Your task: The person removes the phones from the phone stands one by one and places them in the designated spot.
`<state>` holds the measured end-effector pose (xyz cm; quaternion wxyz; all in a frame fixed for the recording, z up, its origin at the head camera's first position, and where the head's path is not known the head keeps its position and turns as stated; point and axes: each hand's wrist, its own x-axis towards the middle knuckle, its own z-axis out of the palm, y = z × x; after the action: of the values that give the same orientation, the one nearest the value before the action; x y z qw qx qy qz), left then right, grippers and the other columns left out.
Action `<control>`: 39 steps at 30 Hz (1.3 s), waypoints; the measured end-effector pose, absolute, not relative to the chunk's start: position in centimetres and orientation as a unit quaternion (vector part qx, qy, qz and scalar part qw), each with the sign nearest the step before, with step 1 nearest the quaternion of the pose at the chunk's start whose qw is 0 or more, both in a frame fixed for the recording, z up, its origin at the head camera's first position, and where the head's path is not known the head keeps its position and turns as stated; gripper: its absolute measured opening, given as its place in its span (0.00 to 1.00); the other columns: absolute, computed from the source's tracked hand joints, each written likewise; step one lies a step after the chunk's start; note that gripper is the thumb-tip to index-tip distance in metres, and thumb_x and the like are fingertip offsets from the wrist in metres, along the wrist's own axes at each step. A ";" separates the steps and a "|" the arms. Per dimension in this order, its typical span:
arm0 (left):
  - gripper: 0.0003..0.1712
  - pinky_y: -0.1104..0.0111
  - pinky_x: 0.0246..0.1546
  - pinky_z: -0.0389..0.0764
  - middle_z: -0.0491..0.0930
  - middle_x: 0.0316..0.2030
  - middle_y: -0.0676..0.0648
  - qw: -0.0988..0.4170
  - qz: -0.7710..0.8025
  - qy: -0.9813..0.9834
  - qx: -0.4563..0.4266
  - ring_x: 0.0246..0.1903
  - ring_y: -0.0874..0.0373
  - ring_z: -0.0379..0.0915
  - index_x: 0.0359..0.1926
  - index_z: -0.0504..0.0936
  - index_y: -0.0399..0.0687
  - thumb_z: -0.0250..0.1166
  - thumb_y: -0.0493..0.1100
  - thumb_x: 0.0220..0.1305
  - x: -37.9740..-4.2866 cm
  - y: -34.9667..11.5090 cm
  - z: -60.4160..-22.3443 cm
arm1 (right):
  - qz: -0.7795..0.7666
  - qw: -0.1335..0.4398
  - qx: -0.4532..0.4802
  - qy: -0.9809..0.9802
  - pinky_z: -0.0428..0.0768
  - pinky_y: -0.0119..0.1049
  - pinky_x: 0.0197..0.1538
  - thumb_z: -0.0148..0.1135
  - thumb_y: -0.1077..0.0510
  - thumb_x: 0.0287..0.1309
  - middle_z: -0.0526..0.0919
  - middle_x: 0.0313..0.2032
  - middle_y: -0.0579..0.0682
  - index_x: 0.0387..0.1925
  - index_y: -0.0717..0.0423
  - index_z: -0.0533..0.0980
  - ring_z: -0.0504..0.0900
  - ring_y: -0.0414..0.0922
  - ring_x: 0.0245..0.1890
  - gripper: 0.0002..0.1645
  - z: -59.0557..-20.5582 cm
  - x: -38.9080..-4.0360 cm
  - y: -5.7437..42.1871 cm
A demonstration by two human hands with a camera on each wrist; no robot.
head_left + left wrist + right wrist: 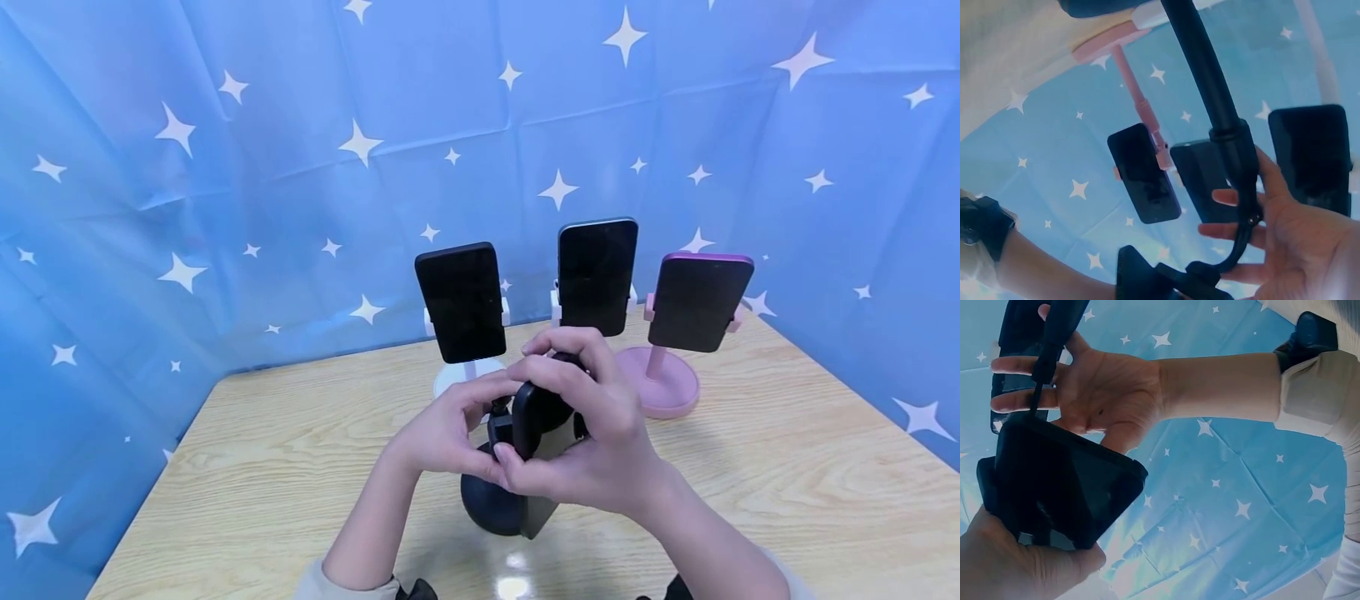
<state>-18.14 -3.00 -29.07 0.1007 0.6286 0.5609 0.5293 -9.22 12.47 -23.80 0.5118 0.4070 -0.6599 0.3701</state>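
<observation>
A black phone stand (491, 500) with a round base stands near the middle of the table. My left hand (457, 429) is curled round the bent neck (1249, 206) below its holder, with the fingers behind the neck in the left wrist view. My right hand (600, 417) grips a dark phone (1085, 487) at the holder, the fingers over the top and the thumb at the near edge. In the right wrist view that thumb (1060, 565) presses along the phone's edge. The hands hide much of the joint between phone and holder.
Behind stand a black phone (461, 304) on a white stand, another dark phone (597, 275) in a white holder, and a purple-edged phone (701, 300) on a pink stand (660, 387). A blue star-patterned curtain (300, 200) backs the wooden table (285, 450).
</observation>
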 end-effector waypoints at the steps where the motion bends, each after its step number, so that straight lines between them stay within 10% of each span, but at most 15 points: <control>1: 0.35 0.58 0.59 0.66 0.67 0.56 0.34 0.093 0.535 0.564 0.622 0.60 0.53 0.61 0.58 0.66 0.31 0.69 0.35 0.49 -18.0 -3.0 -29.3 | 0.375 0.510 0.415 -0.654 0.74 0.34 0.39 0.66 0.53 0.40 0.72 0.36 0.61 0.38 0.64 0.75 0.71 0.51 0.40 0.23 -24.1 -9.4 12.7; 6: 0.33 0.58 0.55 0.69 0.71 0.51 0.37 0.040 0.558 0.583 0.589 0.53 0.54 0.66 0.56 0.69 0.35 0.65 0.27 0.46 -17.3 -2.5 -30.0 | 0.386 0.505 0.443 -0.632 0.75 0.39 0.39 0.72 0.56 0.27 0.73 0.39 0.62 0.41 0.64 0.76 0.72 0.53 0.42 0.31 -25.7 -10.4 13.6; 19: 0.24 0.62 0.50 0.72 0.75 0.44 0.41 -0.084 0.575 0.596 0.555 0.46 0.53 0.69 0.49 0.71 0.39 0.68 0.31 0.49 -15.9 -0.9 -30.6 | 0.389 0.534 0.506 -0.555 0.70 0.37 0.36 0.69 0.49 0.35 0.72 0.36 0.66 0.34 0.64 0.74 0.72 0.52 0.36 0.26 -24.7 -10.2 13.2; 27: 0.25 0.65 0.39 0.76 0.74 0.38 0.44 -0.090 0.571 0.609 0.543 0.40 0.54 0.69 0.46 0.72 0.41 0.68 0.26 0.44 -15.6 -0.8 -30.2 | 0.407 0.525 0.497 -0.558 0.71 0.37 0.35 0.76 0.48 0.21 0.73 0.39 0.69 0.36 0.64 0.76 0.72 0.53 0.36 0.35 -26.8 -10.1 15.0; 39: 0.22 0.63 0.35 0.76 0.74 0.35 0.40 -0.066 0.621 0.586 0.516 0.38 0.55 0.69 0.42 0.75 0.36 0.68 0.25 0.42 -15.7 -1.6 -30.3 | 0.407 0.512 0.460 -0.600 0.64 0.42 0.49 0.74 0.54 0.31 0.73 0.38 0.66 0.35 0.68 0.76 0.68 0.56 0.42 0.28 -26.6 -7.9 17.6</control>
<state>-15.75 -1.58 -30.32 -0.0663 0.5160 0.5862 0.6210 -7.90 17.60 -26.59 0.5123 0.4600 -0.6001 0.4072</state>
